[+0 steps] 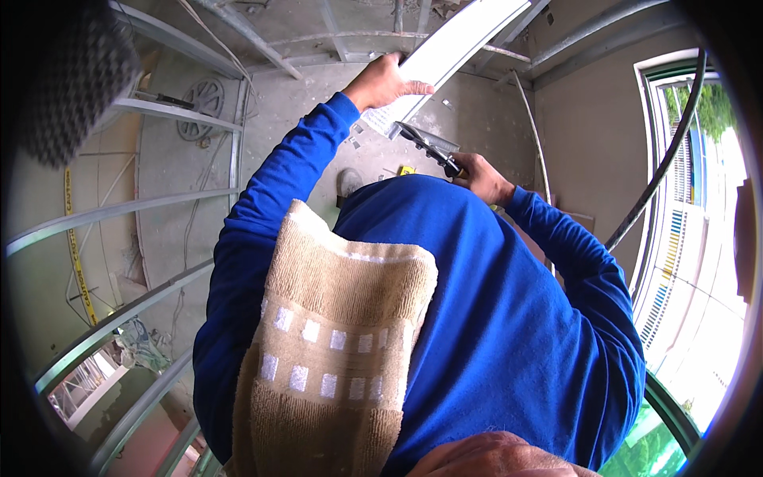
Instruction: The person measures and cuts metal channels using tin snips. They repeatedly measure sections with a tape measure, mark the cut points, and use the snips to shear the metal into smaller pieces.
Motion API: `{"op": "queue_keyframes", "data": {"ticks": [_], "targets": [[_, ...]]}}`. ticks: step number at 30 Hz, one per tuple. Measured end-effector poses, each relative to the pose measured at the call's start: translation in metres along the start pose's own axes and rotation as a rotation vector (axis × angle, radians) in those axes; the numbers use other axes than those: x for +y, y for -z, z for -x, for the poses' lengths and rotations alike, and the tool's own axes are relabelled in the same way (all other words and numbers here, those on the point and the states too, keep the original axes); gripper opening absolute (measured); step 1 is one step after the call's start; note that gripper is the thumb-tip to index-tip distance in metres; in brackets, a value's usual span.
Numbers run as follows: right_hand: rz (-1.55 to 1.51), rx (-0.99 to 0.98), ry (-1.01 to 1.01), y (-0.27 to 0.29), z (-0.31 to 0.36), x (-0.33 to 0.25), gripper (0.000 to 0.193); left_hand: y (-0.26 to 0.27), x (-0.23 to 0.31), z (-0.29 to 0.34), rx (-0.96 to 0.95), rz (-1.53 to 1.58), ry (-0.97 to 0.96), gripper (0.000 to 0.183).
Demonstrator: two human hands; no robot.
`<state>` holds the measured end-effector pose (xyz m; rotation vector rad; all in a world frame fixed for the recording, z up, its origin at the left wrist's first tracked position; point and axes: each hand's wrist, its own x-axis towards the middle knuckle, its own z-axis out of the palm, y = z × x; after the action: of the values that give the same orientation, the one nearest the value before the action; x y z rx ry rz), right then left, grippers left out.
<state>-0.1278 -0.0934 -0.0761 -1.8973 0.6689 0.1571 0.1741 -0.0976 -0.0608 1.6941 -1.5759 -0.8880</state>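
A long white panel strip (465,46) slants from the top edge down toward my body. My left hand (387,83) is closed around its left edge near the lower end, thumb lying across the face. My right hand (485,180) grips a dark hand tool (429,149) with a black handle. The tool's head meets the lower corner of the strip; whether its jaws bite into it I cannot tell. It looks like a pair of snips, though the exact kind is unclear.
Metal studs (179,274) run along the left and more framing crosses the far side. A grey shoe (348,182) and a small yellow object (407,170) are below. A dark cable (664,163) hangs by the bright window (699,207). A beige towel (338,318) hangs down my front.
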Motion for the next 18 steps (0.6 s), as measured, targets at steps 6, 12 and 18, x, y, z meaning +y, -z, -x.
{"op": "queue_keyframes", "data": {"ticks": [6, 12, 18], "targets": [[-0.108, -0.088, 0.076, 0.006, -0.009, 0.001, 0.04, -0.007, -0.003, 0.002, 0.02, -0.039, -0.009, 0.089], [-0.071, -0.049, 0.059, 0.003, -0.008, 0.0, 0.04, -0.012, -0.007, 0.002, 0.02, -0.046, -0.016, 0.09], [-0.039, -0.036, 0.057, 0.005, -0.008, 0.0, 0.041, -0.011, -0.014, 0.0, -0.019, -0.004, 0.054, 0.093]]}}
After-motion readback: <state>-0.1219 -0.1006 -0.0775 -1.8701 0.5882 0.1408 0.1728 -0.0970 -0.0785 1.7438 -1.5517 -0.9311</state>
